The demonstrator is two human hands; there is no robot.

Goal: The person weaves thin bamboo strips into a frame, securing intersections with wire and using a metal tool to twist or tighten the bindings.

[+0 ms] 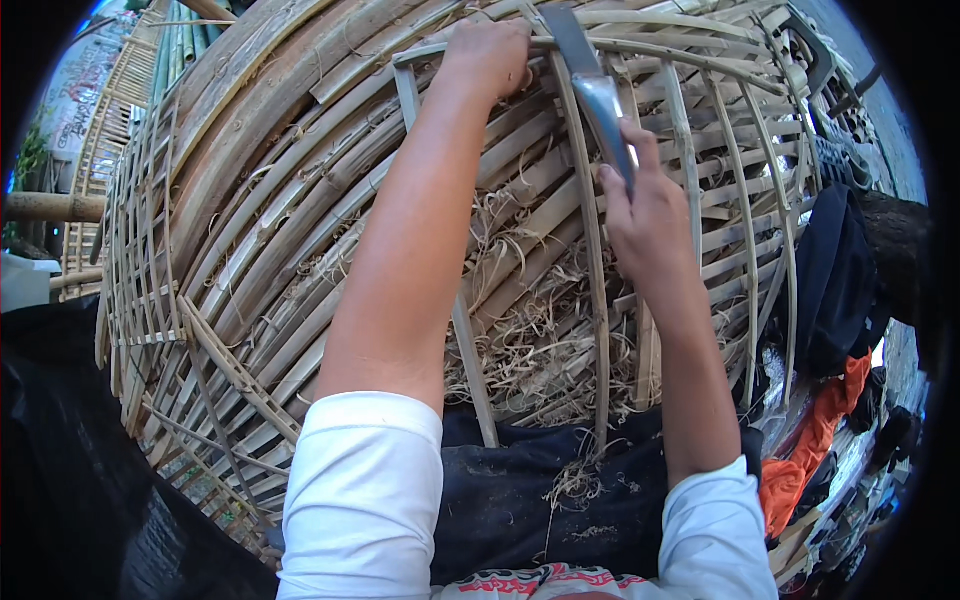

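Note:
At the top of the view my left hand (488,58) is closed around a bamboo strip (435,50) of a ladder-like lattice, its fingers partly out of sight. To its right my right hand (648,215) grips a knife (598,100) with a shiny, tapering metal handle. Its broad dark blade points up and away, over the crosswise bamboo strip close to my left hand. Whether the edge touches the bamboo I cannot tell. Long slats (585,200) of the lattice run down toward my lap, between and beside my forearms.
Many split bamboo strips (270,200) lie stacked beneath the lattice, with curly shavings (530,340) on them. Dark cloth (540,490) covers my lap. Another bamboo lattice (140,250) stands at left. A dark cloth (835,280) and an orange cloth (815,450) are at right.

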